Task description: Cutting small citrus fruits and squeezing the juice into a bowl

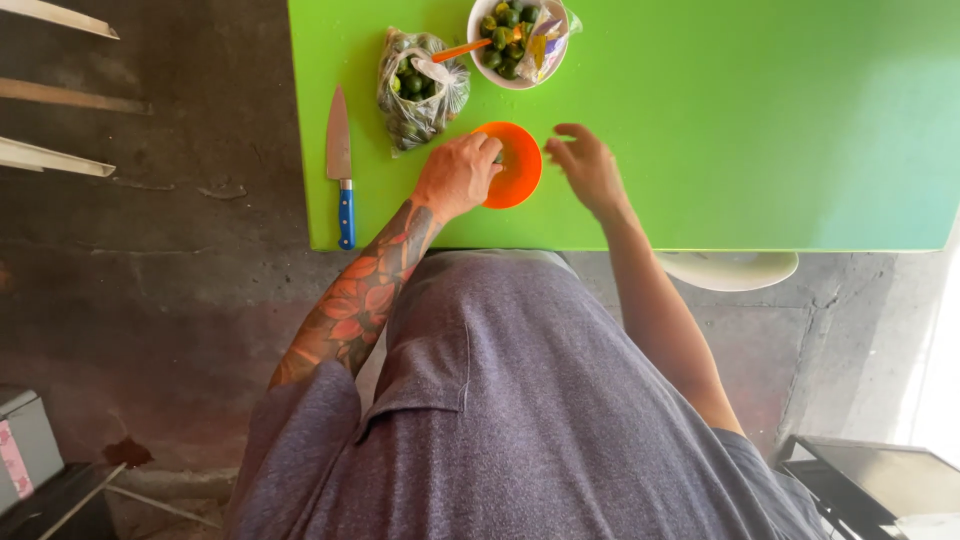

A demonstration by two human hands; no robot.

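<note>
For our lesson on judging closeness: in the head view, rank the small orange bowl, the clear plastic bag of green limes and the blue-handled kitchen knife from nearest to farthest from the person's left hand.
1. Small orange bowl: touching the left hand, on its right.
2. Clear plastic bag of green limes: just beyond the hand, further up the table.
3. Blue-handled kitchen knife: off to its left, near the table edge.

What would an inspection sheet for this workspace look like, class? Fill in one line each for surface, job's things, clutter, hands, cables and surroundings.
Surface: bright green flat tabletop, seen from above.
Job's things: small round orange plastic bowl near the front edge, between both hands.
Clutter: clear plastic bag of small green limes; white round bowl of limes with wrappers; steel kitchen knife with blue handle on the left.
Hands: left hand rests on the orange bowl's rim; right hand open, beside it.
Cables: nothing seen.
Surroundings: dark concrete floor; white round plate below the table edge.
</note>
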